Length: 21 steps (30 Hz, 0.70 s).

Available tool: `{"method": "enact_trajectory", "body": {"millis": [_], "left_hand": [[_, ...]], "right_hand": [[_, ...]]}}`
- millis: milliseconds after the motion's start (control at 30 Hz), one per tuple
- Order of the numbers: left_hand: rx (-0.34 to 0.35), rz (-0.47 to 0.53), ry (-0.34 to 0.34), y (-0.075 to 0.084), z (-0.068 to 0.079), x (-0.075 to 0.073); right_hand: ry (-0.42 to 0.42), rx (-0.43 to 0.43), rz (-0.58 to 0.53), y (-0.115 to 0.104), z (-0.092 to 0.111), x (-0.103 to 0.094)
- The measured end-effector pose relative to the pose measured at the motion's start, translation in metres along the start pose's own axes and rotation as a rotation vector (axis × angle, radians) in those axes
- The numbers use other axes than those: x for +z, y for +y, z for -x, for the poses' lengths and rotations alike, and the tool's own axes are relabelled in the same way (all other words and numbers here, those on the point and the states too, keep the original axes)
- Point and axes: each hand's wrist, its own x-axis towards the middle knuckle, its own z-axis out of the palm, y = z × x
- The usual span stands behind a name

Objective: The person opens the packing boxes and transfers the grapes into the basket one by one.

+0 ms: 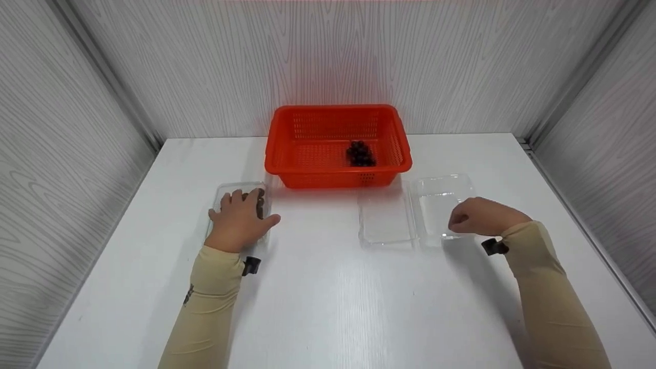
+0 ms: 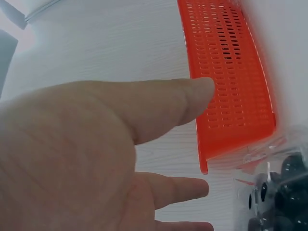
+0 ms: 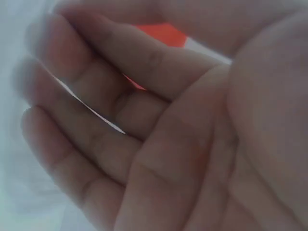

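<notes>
My left hand (image 1: 240, 221) is spread over a clear plastic box (image 1: 219, 196) at the left, covering much of it. Inside that box are dark, round, glossy fruit (image 2: 291, 195) that look like grapes. In the left wrist view, the thumb and fingers are extended with nothing between them. On the other side, my right hand (image 1: 482, 216) hangs over the near right part of an open clear plastic container (image 1: 435, 205). Its fingers (image 3: 96, 139) are loosely curled, and the palm shows bare in the right wrist view.
A red perforated basket (image 1: 328, 177) stands at the back middle, against the wall. One dark bunch of grapes (image 1: 361, 154) lies in its right part. The clear container's flat lid (image 1: 387, 220) lies to its left on the white table (image 1: 328, 297). Grey wood-grain walls enclose three sides.
</notes>
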Motion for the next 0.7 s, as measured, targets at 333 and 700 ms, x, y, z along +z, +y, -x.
{"method": "enact_trajectory", "body": {"millis": [333,700], "left_hand": [[-0.027,-0.012,-0.045,-0.019,-0.003,-0.001],[0.018,-0.038,-0.055,-0.011,0.003,-0.002]], "right_hand": [[0.125,-0.081,0.018,-0.029,-0.009,0.005],[0.230,-0.145,0.040,-0.059,-0.015,0.012]]}}
